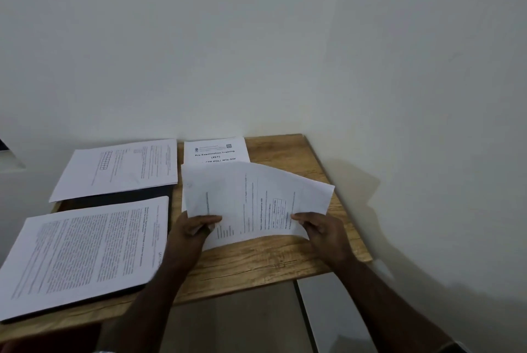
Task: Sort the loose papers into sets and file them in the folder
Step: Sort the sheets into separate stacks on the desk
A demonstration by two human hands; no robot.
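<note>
Papers point(251, 201) are being held above the wooden tabletop point(273, 264), which is sitting in a white-walled corner; the left hand point(196, 224) and right hand point(316, 227) are each pinching the near edge. Two stacks are lying on a dark folder point(114, 198) at the left, and a titled sheet point(216, 150) is lying at the far edge.

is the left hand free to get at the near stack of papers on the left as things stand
Probably not yet: the left hand grips the held sheets along with the right hand. The near stack lies uncovered just beside it.
</note>
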